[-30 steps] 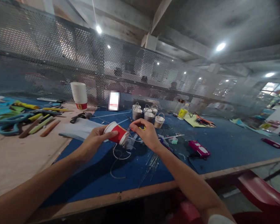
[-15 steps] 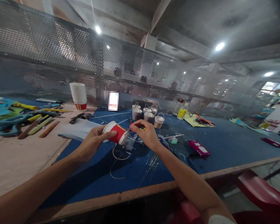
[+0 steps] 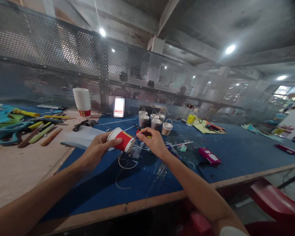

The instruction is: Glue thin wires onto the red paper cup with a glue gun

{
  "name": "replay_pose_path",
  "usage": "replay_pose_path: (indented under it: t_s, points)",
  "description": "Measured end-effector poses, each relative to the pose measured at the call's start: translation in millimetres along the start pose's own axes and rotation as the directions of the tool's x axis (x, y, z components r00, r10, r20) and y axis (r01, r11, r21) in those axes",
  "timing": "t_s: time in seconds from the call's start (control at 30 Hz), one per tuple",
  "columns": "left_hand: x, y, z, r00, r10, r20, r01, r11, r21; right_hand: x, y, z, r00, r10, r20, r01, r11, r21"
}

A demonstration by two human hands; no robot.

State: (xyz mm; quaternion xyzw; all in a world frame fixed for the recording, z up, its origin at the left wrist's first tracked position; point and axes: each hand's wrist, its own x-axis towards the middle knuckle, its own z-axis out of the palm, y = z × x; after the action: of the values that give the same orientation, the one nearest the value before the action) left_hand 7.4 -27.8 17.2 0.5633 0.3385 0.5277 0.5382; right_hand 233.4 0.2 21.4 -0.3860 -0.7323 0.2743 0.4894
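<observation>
My left hand (image 3: 102, 146) grips a red and white paper cup (image 3: 125, 140), tilted on its side with its white rim toward the hand and its base to the right. My right hand (image 3: 151, 139) is closed in a pinch just off the cup's base; whatever thin thing is between its fingertips is too small to make out. Below the cup, a thin pale cord (image 3: 124, 167) curls over the blue tabletop. Partly hidden behind my right fingers lies a tool with red and yellow handles (image 3: 138, 131). Small buckets with looped handles (image 3: 156, 123) stand just beyond.
A stack of paper cups (image 3: 82, 100) stands at the back left, near scissors (image 3: 8, 132) and several clay-coloured sticks (image 3: 51, 137). Thin wires (image 3: 161, 170) lie below my right wrist. Rightward are a magenta box (image 3: 209, 156) and a yellow-labelled bottle (image 3: 192, 118). A perforated screen (image 3: 137, 70) rises behind.
The view has shifted very slightly. Both hands and the cup keep nearly the same position, and the right fingertips have barely moved.
</observation>
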Motion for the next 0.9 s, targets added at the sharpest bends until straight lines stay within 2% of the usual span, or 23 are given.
replay_pose_path:
  t_s: [0.5, 0.9]
  points:
    - [-1.1, 1.6, 0.2, 0.999, -0.021, 0.047, 0.025, 0.996, -0.090, -1.1, 3.1, 5.8, 0.981, 0.177, 0.083, -0.191, 0.959, 0.210]
    - [-0.5, -0.1, -1.0, 0.999, -0.053, 0.010, 0.054, 0.987, -0.148, -1.6, 11.0, 10.0, 0.976, 0.196, 0.096, -0.216, 0.934, 0.285]
